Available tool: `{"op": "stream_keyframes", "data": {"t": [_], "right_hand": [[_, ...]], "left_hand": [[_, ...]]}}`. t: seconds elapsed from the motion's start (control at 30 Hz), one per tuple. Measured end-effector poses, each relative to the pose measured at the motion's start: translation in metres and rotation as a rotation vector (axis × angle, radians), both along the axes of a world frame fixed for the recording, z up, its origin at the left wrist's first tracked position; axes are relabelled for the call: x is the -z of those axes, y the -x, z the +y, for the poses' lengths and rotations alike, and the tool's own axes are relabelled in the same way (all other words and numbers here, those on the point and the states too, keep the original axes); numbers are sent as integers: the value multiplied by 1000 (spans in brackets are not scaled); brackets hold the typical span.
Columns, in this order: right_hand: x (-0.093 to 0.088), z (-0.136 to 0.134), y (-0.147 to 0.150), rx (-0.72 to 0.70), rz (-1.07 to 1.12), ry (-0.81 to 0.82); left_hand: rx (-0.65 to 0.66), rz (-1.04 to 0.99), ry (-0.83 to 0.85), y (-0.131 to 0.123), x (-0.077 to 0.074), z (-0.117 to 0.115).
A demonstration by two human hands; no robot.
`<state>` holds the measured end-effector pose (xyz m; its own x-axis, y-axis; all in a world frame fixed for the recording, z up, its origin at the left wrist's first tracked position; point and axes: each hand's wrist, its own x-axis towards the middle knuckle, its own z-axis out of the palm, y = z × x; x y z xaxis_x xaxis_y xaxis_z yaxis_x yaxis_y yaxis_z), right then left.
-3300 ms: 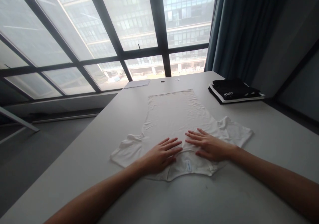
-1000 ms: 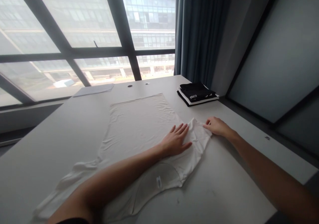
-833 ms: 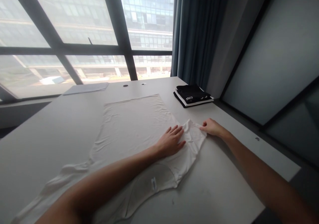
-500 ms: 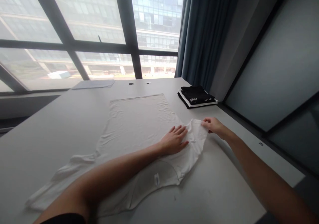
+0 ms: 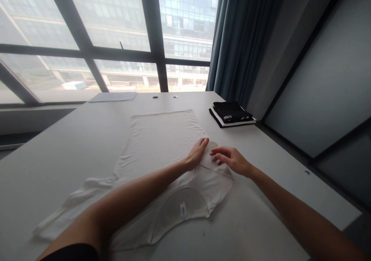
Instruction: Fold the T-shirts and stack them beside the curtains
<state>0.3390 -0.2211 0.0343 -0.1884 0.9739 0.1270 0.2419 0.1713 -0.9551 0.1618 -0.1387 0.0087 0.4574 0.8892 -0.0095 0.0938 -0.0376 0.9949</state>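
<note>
A white T-shirt (image 5: 162,137) lies spread on the white table, its neckline with a small label toward me and its hem toward the window. The sleeve on the right is folded inward over the shirt. My left hand (image 5: 198,152) rests on edge beside the folded sleeve, thumb up; its fingers are mostly hidden. Just right of it, my right hand (image 5: 227,158) is over the folded sleeve with its fingers apart and slightly curled, holding nothing. The other sleeve (image 5: 78,203) stretches out to the left, partly behind my left forearm.
A stack of folded dark and white clothes (image 5: 232,113) sits at the table's right edge. A flat pale sheet (image 5: 113,96) lies at the far left, and two small round fittings are near the far edge. Beyond are windows and a blue curtain (image 5: 232,40).
The right sleeve has been folded inward. My right hand has moved left and let go of the sleeve. My left hand has turned from lying flat onto its edge.
</note>
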Motion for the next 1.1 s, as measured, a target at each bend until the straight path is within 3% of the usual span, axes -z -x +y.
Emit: {"op": "stream_keyframes", "data": {"t": [0.17,0.23,0.43,0.63,0.87,1.0,1.1], "right_hand": [[15,13,-22,331,-210,-181],[22,19,-32,381,-330,-236],[33,23,-32,332,-438,-292],[35,21,-27,253,-522,-397],[42,22,-28,122,-690,-476],[44,23,-30,83,-754,-454],[42,24,-34,164,-694,-407]], "left_hand": [[12,118,-172,5,5,0],[34,142,-250,4,5,0],[69,177,-389,2,5,5],[130,336,-398,10,1,11],[295,623,-650,21,-14,5],[172,795,-918,22,-20,-9],[170,748,-1046,17,-15,-16]]}}
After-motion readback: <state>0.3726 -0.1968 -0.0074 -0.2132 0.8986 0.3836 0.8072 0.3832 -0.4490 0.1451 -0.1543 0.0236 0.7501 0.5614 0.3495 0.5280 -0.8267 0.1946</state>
